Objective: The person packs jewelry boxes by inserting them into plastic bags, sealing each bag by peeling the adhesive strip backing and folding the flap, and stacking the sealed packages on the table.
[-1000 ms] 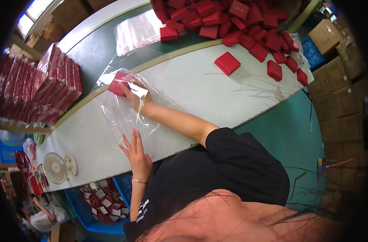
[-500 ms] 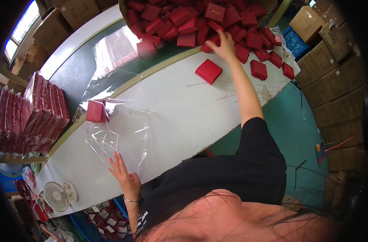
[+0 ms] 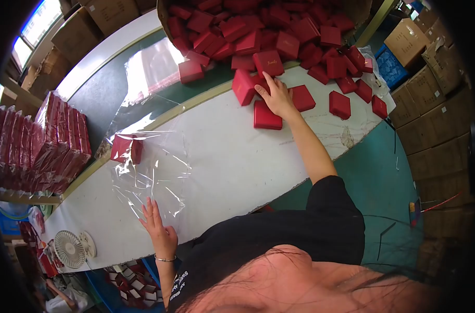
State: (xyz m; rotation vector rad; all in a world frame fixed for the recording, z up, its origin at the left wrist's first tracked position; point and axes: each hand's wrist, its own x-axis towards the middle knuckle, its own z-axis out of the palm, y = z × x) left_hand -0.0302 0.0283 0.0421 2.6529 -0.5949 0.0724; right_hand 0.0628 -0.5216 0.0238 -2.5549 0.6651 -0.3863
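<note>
My right hand [image 3: 277, 98] reaches over the red boxes at the near edge of the pile. Its fingers are stretched out, with the fingertips against a small red box with gold lettering [image 3: 269, 63]. Another red box [image 3: 242, 87] stands tilted to the left of the fingers, and one more red box [image 3: 267, 115] lies flat on the table just below the palm. Fingers extended and holding nothing, my left hand [image 3: 162, 232] is at the lower edge of a clear plastic bag [image 3: 162, 172]. Toward the bag's upper left, a red box [image 3: 127, 148] shows beneath or inside the clear film.
The white table [image 3: 221, 156] has a raised wooden strip along its far side. Behind it, red boxes spill from a large carton [image 3: 167, 26]. Plastic-wrapped red stacks [image 3: 63, 141] stand at left, above a small fan [image 3: 70, 249]. Cardboard boxes [image 3: 435, 120] line the right.
My right hand has drawn back from the pile toward me, and several red boxes have slid onto the white table with it. My left hand stays almost where it was by the plastic.
</note>
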